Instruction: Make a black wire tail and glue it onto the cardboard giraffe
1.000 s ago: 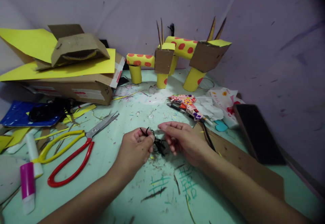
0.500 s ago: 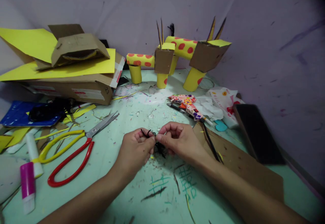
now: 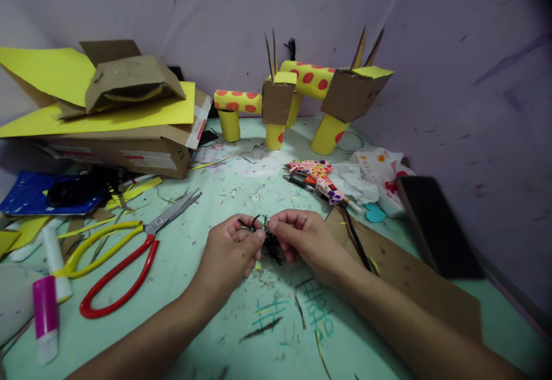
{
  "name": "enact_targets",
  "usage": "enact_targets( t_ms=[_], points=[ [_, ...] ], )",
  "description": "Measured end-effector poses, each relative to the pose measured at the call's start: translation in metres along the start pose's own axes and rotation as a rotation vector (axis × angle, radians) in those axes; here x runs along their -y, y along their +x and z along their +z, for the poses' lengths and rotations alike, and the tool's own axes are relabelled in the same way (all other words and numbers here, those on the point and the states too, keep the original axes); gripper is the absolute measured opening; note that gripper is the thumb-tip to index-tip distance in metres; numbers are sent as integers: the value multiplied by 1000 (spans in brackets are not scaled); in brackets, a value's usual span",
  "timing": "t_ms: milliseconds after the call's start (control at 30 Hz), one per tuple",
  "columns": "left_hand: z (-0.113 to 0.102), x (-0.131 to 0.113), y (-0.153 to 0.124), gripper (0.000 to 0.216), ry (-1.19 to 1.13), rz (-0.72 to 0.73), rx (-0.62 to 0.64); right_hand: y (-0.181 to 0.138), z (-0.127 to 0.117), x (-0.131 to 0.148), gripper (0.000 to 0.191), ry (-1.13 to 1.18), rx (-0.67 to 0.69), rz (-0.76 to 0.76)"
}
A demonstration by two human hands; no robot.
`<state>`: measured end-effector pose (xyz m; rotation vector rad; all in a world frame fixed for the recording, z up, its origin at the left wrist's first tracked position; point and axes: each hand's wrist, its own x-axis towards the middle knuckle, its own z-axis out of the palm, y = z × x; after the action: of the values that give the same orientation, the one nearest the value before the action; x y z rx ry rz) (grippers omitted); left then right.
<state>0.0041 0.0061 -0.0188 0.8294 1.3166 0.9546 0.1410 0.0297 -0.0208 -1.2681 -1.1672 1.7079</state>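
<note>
Black yarn (image 3: 272, 248) hangs in a small bunch between my two hands, just above the middle of the table. My left hand (image 3: 235, 248) pinches it between thumb and fingers, and loose strands curl up over the fingertips. From the other side my right hand (image 3: 297, 233) pinches the yarn too, its thumb and forefinger close to the left thumb. Beyond my hands stand a small giraffe-like figure (image 3: 239, 102) and a larger one (image 3: 311, 78), made of yellow red-spotted tubes with cardboard heads. Part of the yarn is hidden by my fingers.
Scissors (image 3: 146, 236) with red and yellow handles lie at left, near a purple-capped glue tube (image 3: 45, 317). Behind them is a cardboard box (image 3: 164, 153) under yellow sheets. At right are a cardboard piece (image 3: 414, 276), a phone (image 3: 437, 227) and a floral-patterned item (image 3: 319, 176).
My fingertips have drawn slightly apart, and a strand of black yarn now shows standing up between them. Both hands stay in nearly the same place.
</note>
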Motion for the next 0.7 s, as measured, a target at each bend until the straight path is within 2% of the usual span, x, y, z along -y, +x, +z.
enact_targets(
  t_ms=[200, 433, 500, 700],
  points=[
    [0, 1, 1, 22, 8, 25, 1, 0, -1, 0, 16, -27, 44, 28],
    [0, 1, 1, 20, -28, 14, -6, 2, 0, 3, 7, -68, -66, 60],
    [0, 1, 2, 20, -46, 15, -21, 2, -1, 3, 8, -211, -106, 41],
    [1, -2, 0, 17, -34, -25, -32, -1, -14, 8, 7, -921, -154, -56]
  ],
)
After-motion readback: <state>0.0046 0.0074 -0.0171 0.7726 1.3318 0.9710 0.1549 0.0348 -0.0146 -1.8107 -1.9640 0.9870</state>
